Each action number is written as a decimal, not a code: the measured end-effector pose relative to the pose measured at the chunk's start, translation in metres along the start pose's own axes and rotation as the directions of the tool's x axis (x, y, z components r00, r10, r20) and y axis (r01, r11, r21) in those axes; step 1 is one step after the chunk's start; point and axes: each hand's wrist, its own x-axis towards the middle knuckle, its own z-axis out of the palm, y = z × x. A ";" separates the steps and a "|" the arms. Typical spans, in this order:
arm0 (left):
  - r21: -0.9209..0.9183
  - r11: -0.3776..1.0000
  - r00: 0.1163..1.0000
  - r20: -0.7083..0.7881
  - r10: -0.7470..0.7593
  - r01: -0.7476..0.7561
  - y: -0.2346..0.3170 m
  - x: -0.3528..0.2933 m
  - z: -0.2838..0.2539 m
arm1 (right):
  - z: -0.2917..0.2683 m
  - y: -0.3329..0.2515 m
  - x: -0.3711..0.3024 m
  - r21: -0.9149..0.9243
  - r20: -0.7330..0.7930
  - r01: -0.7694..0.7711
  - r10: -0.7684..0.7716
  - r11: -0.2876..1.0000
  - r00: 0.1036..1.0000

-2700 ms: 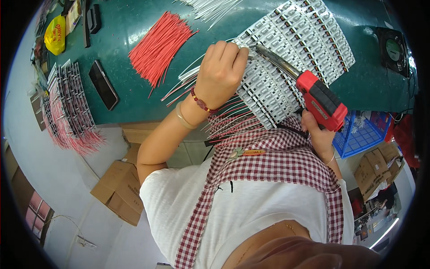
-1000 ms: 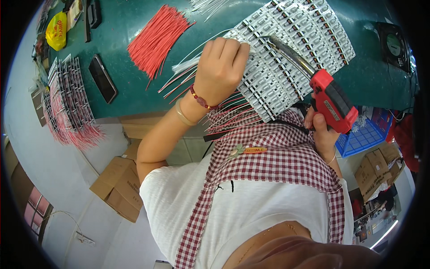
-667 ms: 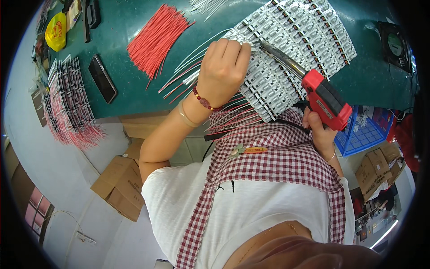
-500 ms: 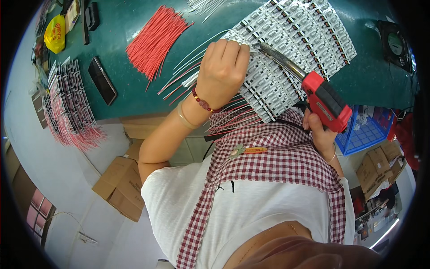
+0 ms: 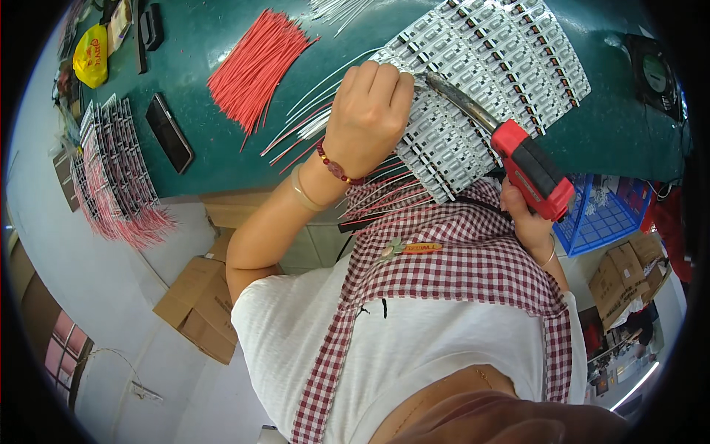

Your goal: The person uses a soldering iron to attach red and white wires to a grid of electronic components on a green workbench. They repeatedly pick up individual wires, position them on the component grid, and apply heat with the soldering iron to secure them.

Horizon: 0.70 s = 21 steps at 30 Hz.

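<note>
My left hand (image 5: pixel 371 107) is closed over the left edge of a large panel of small circuit boards (image 5: pixel 488 66), back of the hand up; its fingertips and whatever they pinch are hidden. White and red wires (image 5: pixel 307 129) stick out from under it to the left. In my right hand (image 5: pixel 525 218) is a red and black soldering gun (image 5: pixel 532 169). Its dark metal tip reaches up and left over the panel, close to the left hand's fingers. More wires (image 5: pixel 384 192) hang from the panel's lower left edge, over the checked apron (image 5: pixel 451 259).
A bundle of red wires (image 5: pixel 259 70) lies on the green table (image 5: pixel 214 159), with white wires (image 5: pixel 340 11) behind. At left are a phone (image 5: pixel 168 133), wired boards (image 5: pixel 118 170) and a yellow bag (image 5: pixel 91 57). A blue crate (image 5: pixel 603 222) stands right, a cardboard box (image 5: pixel 196 307) lower left.
The soldering gun's body and my right hand have shifted slightly left, the tip staying near the left fingers. My left hand has barely moved.
</note>
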 end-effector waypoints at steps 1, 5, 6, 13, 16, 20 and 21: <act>0.000 1.000 1.000 -0.001 0.003 -0.003 0.000 0.000 0.000 | 0.001 -0.002 0.001 0.002 -0.012 0.009 -0.009 1.000 1.000; 0.000 1.000 1.000 0.010 0.016 -0.016 -0.001 0.002 0.000 | 0.007 -0.014 0.003 0.056 -0.045 0.061 -0.058 0.997 0.997; -0.001 1.000 1.000 0.009 0.019 -0.019 -0.001 0.002 0.000 | 0.007 -0.015 0.003 0.055 -0.044 0.074 -0.072 0.996 0.996; -0.015 1.000 1.000 0.012 0.024 -0.024 -0.003 0.001 0.001 | 0.003 -0.009 0.005 -0.085 -0.018 0.024 -0.026 0.996 1.000; -0.019 0.999 1.000 0.000 0.030 -0.030 -0.003 0.002 0.001 | 0.003 -0.006 0.004 -0.157 -0.034 0.069 -0.075 0.985 0.997; -0.009 0.999 0.999 0.009 0.033 -0.033 -0.003 0.001 0.001 | 0.001 -0.001 -0.002 -0.038 -0.020 0.141 -0.141 0.989 0.990; -0.003 0.999 0.999 0.012 0.032 -0.032 -0.003 0.001 0.001 | 0.001 -0.001 -0.003 -0.001 -0.025 0.149 -0.149 0.989 0.989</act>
